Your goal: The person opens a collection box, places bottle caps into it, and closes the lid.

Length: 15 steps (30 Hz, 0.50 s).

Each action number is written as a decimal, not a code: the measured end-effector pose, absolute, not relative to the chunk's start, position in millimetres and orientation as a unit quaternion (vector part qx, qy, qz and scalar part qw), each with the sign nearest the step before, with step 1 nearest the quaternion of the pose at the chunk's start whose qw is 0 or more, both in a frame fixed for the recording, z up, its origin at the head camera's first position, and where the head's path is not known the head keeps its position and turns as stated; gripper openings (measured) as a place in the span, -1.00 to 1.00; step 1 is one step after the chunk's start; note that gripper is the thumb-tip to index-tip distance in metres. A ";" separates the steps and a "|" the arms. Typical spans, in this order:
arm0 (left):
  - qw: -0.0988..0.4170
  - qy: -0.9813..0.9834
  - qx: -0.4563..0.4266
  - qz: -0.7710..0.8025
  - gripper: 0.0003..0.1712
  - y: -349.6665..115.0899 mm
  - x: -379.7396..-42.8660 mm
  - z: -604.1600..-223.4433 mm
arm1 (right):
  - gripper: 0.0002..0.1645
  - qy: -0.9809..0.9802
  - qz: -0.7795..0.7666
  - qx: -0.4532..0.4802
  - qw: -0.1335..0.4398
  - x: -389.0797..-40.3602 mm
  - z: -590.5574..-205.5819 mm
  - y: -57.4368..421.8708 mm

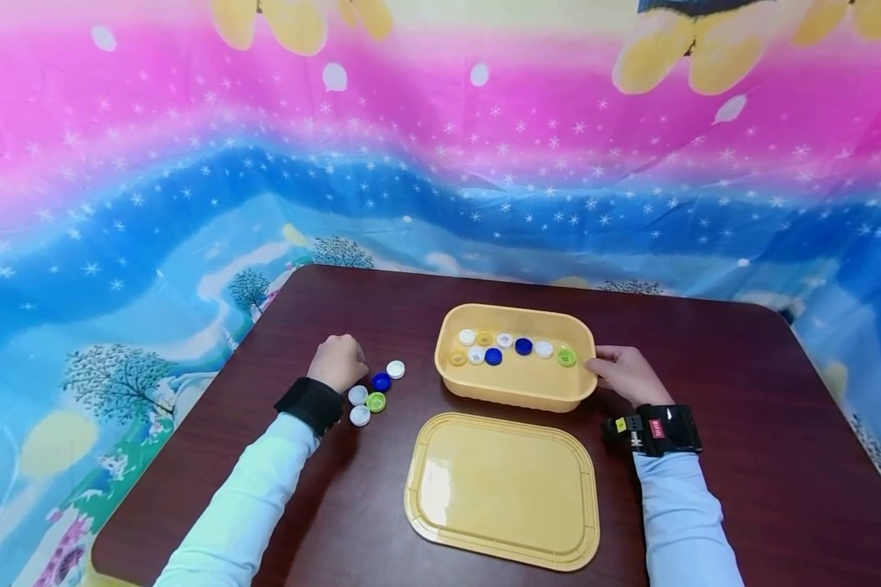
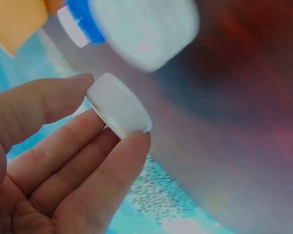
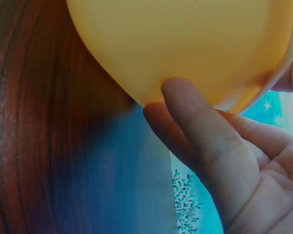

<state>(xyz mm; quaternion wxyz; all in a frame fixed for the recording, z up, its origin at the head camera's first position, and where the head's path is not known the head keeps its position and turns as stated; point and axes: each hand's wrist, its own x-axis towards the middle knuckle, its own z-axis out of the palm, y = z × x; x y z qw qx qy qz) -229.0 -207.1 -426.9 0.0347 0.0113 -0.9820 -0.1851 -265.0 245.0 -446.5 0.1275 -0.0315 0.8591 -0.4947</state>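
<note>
My left hand [image 1: 340, 363] pinches a white bottle cap [image 2: 121, 106] between thumb and fingertip, clear in the left wrist view. From the head camera that cap is hidden by the hand. Beside this hand on the table lie several loose caps: white [image 1: 396, 369], blue [image 1: 381, 381] and green [image 1: 376, 401]. A yellow plastic box [image 1: 517, 393] holds several white, yellow, blue and green caps in rows toward its far side. At the box's right end my right hand [image 1: 629, 373] grips the wall, fingers [image 3: 185, 105] against the outside and thumb at the rim.
A flat yellow lid [image 1: 502, 489] lies in front of the box, nearer to me. The dark brown table [image 1: 749, 456] has a rounded far edge, with a printed cloth [image 1: 440, 163] hanging behind it.
</note>
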 end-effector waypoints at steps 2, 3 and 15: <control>0.045 -0.982 0.004 -0.183 -0.94 -204.8 -231.2 -421.2 | -0.35 0.860 -0.493 -0.033 0.128 -265.0 -446.5 246.0; 0.047 -0.982 0.001 -0.185 -0.93 -203.3 -232.3 -418.0 | -0.35 0.860 -0.493 -0.033 0.127 -265.1 -446.5 246.2; 0.084 -0.972 -0.090 -0.199 -0.86 -165.4 -245.2 -375.7 | -0.36 0.858 -0.496 -0.024 0.128 -266.3 -447.8 245.4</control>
